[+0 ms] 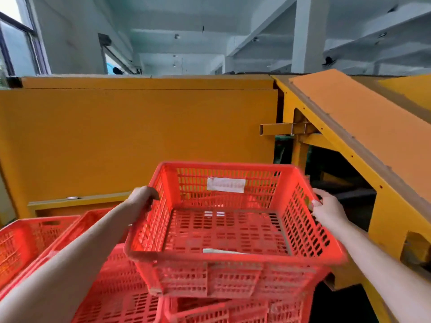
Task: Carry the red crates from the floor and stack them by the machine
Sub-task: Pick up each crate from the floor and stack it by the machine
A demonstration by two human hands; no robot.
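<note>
Head view: a left hand (142, 199) and a right hand (326, 210) clasp opposite rims of an empty red perforated plastic crate (226, 231). Fingers curl over each edge, balancing it level above the stacked red crates (121, 299) beside the yellow metal machine (140, 136), seemingly ready for nesting.

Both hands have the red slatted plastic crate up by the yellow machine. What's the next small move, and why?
Probably lower the red slatted plastic crate straight down onto the stacked red crates beneath it. The left hand and right hand grip its opposite rims, and it hangs over that stack, in front of the yellow machine panel.
</note>
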